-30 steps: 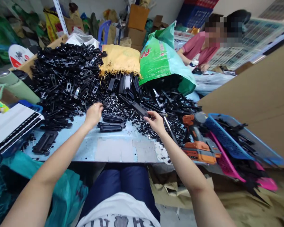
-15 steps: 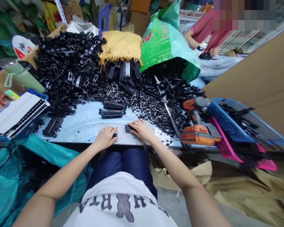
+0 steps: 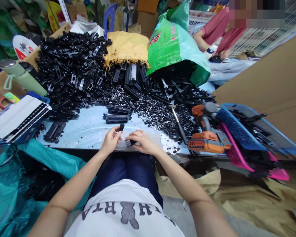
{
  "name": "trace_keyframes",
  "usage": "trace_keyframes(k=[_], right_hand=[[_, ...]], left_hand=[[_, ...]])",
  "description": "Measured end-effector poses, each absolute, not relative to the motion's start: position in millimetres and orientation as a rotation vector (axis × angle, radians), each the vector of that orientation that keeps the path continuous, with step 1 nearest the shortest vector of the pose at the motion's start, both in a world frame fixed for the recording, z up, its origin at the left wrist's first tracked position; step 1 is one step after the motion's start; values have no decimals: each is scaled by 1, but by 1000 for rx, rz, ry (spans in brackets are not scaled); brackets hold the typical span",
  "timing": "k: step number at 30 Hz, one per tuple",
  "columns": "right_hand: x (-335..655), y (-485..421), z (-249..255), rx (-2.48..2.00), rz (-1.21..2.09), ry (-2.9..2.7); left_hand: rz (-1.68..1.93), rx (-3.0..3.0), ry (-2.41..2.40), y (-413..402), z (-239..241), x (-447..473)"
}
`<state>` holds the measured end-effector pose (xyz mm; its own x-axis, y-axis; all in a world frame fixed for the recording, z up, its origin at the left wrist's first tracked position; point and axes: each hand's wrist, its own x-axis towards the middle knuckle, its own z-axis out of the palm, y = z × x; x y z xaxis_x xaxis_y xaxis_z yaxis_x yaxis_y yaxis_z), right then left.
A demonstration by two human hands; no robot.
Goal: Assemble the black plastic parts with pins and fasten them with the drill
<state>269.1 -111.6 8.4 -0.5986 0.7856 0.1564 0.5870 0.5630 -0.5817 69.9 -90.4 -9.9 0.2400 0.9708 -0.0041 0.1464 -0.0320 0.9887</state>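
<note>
At the near edge of the pale blue table (image 3: 88, 128), my left hand (image 3: 110, 141) pinches a small black plastic piece (image 3: 121, 127) that stands upright from its fingers. My right hand (image 3: 142, 142) lies just to the right, fingers curled over another black plastic part (image 3: 129, 142) against the table. The two hands almost touch. Two long black assembled parts (image 3: 116, 116) lie a little beyond them. Behind those spreads a scatter of small screws (image 3: 148, 113) and a big heap of black plastic parts (image 3: 69, 69).
An orange cordless drill (image 3: 205, 135) lies at the right beside blue and pink baskets (image 3: 239, 138) of black parts. A green sack (image 3: 175, 49) and yellow cloth (image 3: 127, 49) sit behind. A green bottle (image 3: 19, 77) and white tray (image 3: 17, 117) are left. Another person (image 3: 217, 36) sits at the back right.
Both hands came back from the pile of parts to the table's near edge. The left hand has now lifted a small black piece upright; the right hand shifted slightly left over its part.
</note>
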Motion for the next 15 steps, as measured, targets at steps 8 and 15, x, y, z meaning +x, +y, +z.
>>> trace_keyframes(k=[8, 15], right_hand=[[275, -117, -7, -1824, 306, -2271], [244, -97, -19, -1770, 865, -1656]], left_hand=[[917, 1268, 1085, -95, -15, 67], [937, 1526, 1257, -97, -10, 76]])
